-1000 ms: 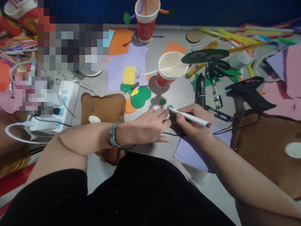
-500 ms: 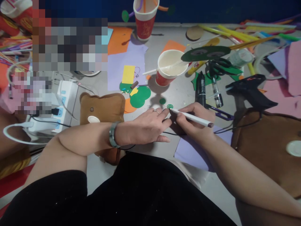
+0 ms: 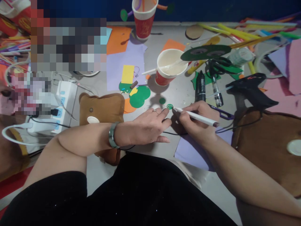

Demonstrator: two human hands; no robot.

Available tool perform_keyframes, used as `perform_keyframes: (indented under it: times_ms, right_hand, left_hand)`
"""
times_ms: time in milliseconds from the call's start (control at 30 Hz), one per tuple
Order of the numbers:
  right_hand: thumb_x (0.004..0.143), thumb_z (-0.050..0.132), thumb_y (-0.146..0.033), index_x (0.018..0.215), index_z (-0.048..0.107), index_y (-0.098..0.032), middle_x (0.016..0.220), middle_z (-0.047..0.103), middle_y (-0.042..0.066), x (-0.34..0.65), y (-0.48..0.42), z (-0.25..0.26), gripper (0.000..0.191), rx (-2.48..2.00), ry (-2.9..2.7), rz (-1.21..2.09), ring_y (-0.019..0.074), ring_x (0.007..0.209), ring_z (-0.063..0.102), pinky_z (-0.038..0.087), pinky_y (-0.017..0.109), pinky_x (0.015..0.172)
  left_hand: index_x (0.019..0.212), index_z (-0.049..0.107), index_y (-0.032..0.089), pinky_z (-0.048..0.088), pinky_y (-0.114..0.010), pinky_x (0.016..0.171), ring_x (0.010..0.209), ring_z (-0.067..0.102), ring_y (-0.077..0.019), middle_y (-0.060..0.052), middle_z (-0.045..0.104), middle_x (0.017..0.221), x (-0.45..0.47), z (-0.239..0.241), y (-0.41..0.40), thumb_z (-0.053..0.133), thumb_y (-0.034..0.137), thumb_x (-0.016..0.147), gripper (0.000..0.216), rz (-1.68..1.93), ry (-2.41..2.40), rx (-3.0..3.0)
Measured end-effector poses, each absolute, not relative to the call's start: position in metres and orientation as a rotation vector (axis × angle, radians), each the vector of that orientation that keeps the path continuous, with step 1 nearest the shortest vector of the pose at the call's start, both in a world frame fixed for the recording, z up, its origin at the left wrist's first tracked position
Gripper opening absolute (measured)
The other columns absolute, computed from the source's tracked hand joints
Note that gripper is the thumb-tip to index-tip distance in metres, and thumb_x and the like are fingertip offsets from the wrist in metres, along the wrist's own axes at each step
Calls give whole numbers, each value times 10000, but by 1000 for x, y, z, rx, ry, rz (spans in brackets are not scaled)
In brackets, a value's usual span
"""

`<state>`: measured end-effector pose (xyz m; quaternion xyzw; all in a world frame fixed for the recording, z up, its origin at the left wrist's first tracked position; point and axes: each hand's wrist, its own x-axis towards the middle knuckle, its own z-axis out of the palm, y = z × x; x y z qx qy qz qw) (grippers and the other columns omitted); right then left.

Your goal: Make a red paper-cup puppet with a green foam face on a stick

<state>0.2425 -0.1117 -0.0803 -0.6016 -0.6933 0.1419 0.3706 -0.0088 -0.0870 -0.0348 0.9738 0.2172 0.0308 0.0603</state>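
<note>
My right hand (image 3: 199, 119) grips a white marker pen (image 3: 196, 116) in a writing hold. The pen's tip is at the right edge of a small green paper disc (image 3: 169, 107) with pale curved lines on it. My left hand (image 3: 150, 124) lies low over the table, fingers spread and slightly bent, with a fingertip against the disc's lower left edge. Another small green disc (image 3: 162, 100) lies just beyond. Behind both stands a red and white paper cup (image 3: 162, 77) with a white stick across its rim.
Green paper circles (image 3: 140, 97) lie left of the cup. At right are a black marker (image 3: 200, 86), scissors (image 3: 217, 67), a black glue gun (image 3: 252, 91) and a brown cushion-like pad (image 3: 268, 150). A smaller brown pad (image 3: 102, 107) and a power strip (image 3: 64, 103) are at left.
My right hand and the marker have shifted slightly right, so the tip has moved from the disc's middle to its edge. My left hand stays in place.
</note>
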Motion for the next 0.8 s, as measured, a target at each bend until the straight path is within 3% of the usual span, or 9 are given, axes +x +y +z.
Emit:
perform_keyframes:
  times_ms: [400, 800]
  right_hand:
    - [992, 700, -320, 884, 661, -291, 715, 740, -5, 237, -109, -78, 118, -1404, -1780, 305, 186, 553, 660, 529, 343, 558]
    - [970, 706, -369, 897, 691, -313, 740, 772, 31, 239, -113, -72, 94, -1578, -1817, 476, 236, 618, 699, 595, 389, 612]
  left_hand:
    - [1462, 732, 86, 569, -550, 1175, 1420, 720, -439, -332, 687, 1676, -10, -35, -87, 638, 735, 1143, 730, 100, 653, 2939]
    - [1496, 727, 79, 580, -569, 1178, 1395, 737, -441, -341, 681, 1676, -10, -40, -89, 623, 747, 1145, 762, 120, 673, 2930]
